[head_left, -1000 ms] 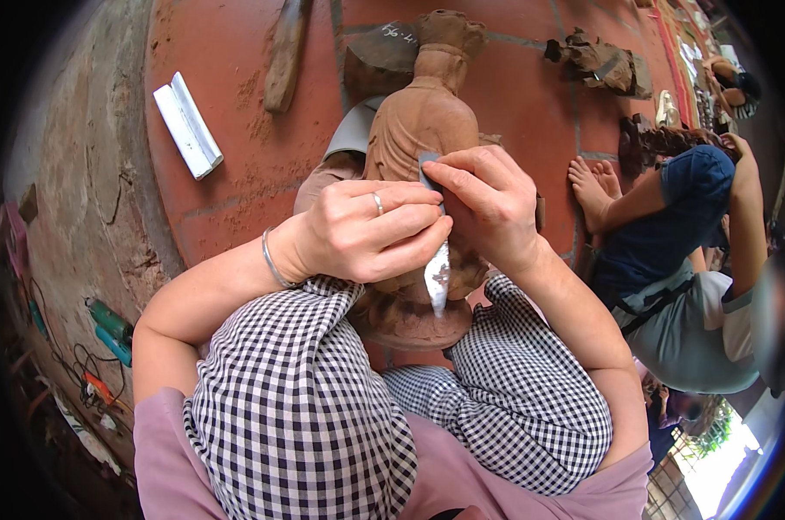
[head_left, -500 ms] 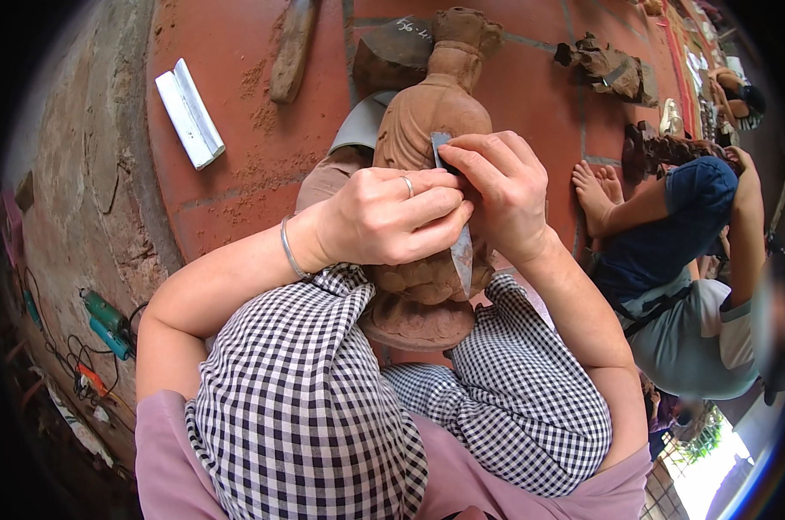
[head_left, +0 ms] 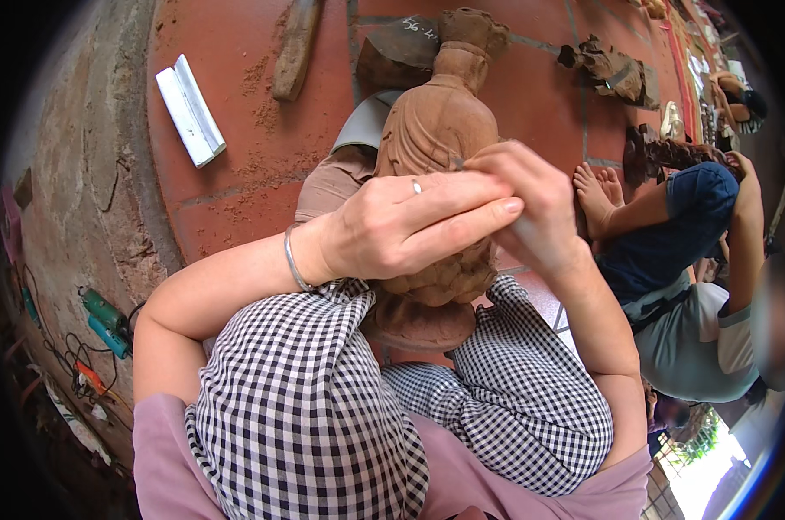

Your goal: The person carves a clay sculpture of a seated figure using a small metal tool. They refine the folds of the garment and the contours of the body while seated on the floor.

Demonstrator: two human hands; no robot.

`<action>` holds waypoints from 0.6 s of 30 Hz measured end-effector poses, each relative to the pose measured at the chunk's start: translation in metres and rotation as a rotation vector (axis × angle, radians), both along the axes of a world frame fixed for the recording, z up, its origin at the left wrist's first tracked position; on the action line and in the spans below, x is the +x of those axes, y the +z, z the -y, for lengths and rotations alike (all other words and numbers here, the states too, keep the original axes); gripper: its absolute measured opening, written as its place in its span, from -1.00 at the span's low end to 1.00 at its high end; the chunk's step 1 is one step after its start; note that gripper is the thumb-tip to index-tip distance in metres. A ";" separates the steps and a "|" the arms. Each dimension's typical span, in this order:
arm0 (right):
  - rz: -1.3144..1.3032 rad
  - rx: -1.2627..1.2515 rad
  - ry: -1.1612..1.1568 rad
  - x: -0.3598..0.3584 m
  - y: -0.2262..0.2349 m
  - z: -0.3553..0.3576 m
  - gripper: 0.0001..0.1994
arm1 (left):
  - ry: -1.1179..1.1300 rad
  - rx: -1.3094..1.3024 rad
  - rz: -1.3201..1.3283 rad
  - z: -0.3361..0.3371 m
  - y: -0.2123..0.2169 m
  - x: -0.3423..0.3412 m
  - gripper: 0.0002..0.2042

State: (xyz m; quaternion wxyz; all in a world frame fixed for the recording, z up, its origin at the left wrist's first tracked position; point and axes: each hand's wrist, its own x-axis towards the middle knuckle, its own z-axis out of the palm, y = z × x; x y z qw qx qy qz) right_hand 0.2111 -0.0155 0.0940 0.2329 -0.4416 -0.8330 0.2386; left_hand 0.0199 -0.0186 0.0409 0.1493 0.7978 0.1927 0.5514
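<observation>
A reddish-brown carved wooden statue [head_left: 440, 113] lies between my legs, its narrow head end pointing away and its rounded base toward me. Over its middle, my right hand [head_left: 535, 204] is curled closed, slightly blurred. A small dark tip, which looks like the end of the flat metal blade [head_left: 456, 163], shows beside its fingertips; the rest is hidden. My left hand [head_left: 384, 225], with a ring and a bracelet, has its visible fingers stretched out across the right one. Its thumb is out of sight, and I see nothing held in it.
On the tiled floor lie a white angled strip [head_left: 191, 113], a wooden mallet-like piece [head_left: 297, 52], a dark block [head_left: 397, 56] and another brown carving [head_left: 613, 74]. A person [head_left: 687, 277] sits at right. Green power tools [head_left: 107, 321] with cords rest at left.
The metal blade, lately visible between both hands, is now almost wholly covered. My right hand has curled and shifted slightly right; my left fingers have straightened and reached across to it.
</observation>
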 end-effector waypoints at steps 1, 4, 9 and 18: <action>-0.066 -0.061 -0.023 0.000 0.002 -0.003 -0.81 | -0.008 0.025 0.035 0.002 -0.001 -0.003 -0.78; -0.481 -0.481 -0.262 0.007 0.005 -0.020 -0.85 | -0.249 -0.004 -0.009 0.009 0.000 -0.007 -0.81; -0.330 -0.723 -0.125 0.019 0.003 -0.060 -0.80 | -0.622 -0.114 -0.230 0.020 -0.018 -0.001 -0.85; 0.139 -0.285 0.375 0.008 -0.004 -0.092 -0.83 | -0.633 -0.225 -0.241 0.019 -0.026 0.000 -0.81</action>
